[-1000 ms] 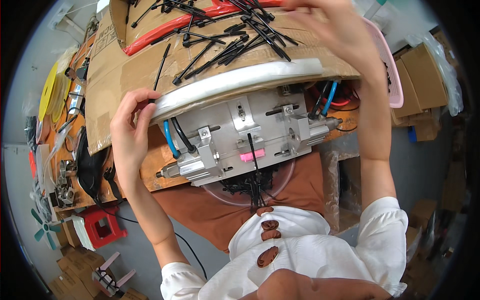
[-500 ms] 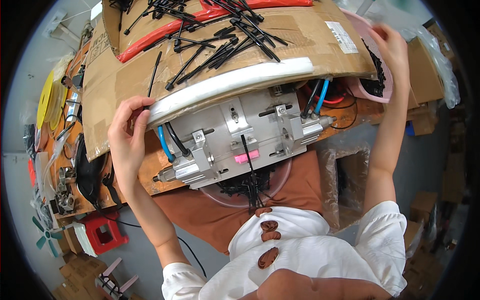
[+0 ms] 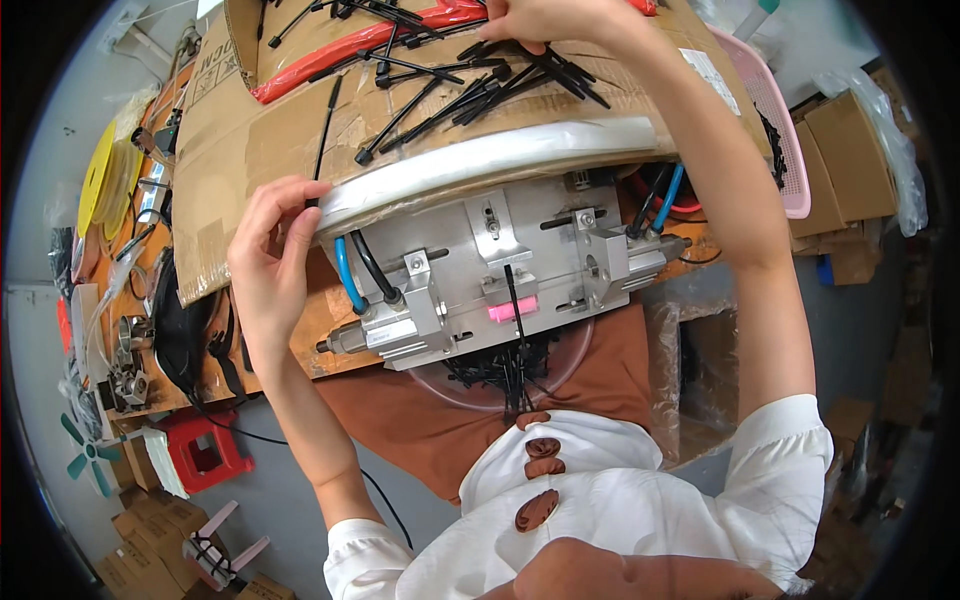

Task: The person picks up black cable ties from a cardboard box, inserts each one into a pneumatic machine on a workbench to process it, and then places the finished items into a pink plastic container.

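Observation:
My left hand (image 3: 272, 255) rests at the left end of a white strip (image 3: 490, 165) on the cardboard's front edge. Its thumb and fingers are closed on the lower end of a thin black rod (image 3: 326, 130). Farther back, my right hand (image 3: 535, 20) reaches over a pile of black knob-ended rods (image 3: 500, 92); its fingertips touch the pile, thumb and fingers apart. Below the cardboard sits a metal fixture (image 3: 455, 235) with a clamp block on each side. Another black rod (image 3: 514, 295) stands at its middle, in front of a pink block (image 3: 513, 308).
A clear bowl (image 3: 582, 360) of black pieces is on my lap under the fixture. Blue tubes (image 3: 348, 275) and black ones run to the clamp blocks. A pink basket (image 3: 790, 150) is at the right, a red stool (image 3: 205, 455) lower left. A red bag (image 3: 330, 62) lies behind the rods.
My right hand has swung from beside the pink basket leftward onto the rod pile. My left hand keeps its hold at the strip's end. The whole view has shifted slightly.

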The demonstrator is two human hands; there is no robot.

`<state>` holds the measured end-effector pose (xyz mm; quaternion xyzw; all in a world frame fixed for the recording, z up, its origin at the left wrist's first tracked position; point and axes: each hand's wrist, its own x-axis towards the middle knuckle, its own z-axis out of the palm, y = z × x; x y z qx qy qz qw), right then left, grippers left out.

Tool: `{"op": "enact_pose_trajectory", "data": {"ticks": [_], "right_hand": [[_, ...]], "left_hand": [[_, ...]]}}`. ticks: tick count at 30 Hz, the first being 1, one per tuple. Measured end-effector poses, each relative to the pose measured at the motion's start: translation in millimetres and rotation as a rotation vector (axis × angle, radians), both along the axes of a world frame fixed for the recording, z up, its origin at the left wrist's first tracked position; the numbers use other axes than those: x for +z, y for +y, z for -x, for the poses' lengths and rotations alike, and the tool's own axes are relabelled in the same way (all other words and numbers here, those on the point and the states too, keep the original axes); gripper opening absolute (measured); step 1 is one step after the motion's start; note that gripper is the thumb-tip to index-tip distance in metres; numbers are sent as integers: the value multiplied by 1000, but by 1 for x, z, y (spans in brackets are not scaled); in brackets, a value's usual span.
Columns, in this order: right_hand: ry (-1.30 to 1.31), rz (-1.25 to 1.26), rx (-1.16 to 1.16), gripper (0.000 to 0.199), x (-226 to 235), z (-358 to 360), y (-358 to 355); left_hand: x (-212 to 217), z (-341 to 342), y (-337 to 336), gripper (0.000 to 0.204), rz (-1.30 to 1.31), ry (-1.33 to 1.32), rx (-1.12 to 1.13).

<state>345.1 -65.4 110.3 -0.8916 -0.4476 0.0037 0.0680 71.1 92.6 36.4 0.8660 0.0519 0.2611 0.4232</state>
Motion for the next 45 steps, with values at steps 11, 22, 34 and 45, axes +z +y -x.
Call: {"op": "enact_pose_trajectory", "data": {"ticks": [11,22,34,45], "right_hand": [[793,-1053,80,35,38,29,-119],[855,-1376,363,35,1,69,-160],[655,-1292,-8,32,-38,163,-166],[168,-651,210,64,-151,237,-148]], "left_hand": [[-25,51,-128,78,-433,-12,155],[-75,43,-202,64,-630,291,128],[-73,46,-198,72,-526,334,106],[23,-54,-28,16,-484,70,138]]}}
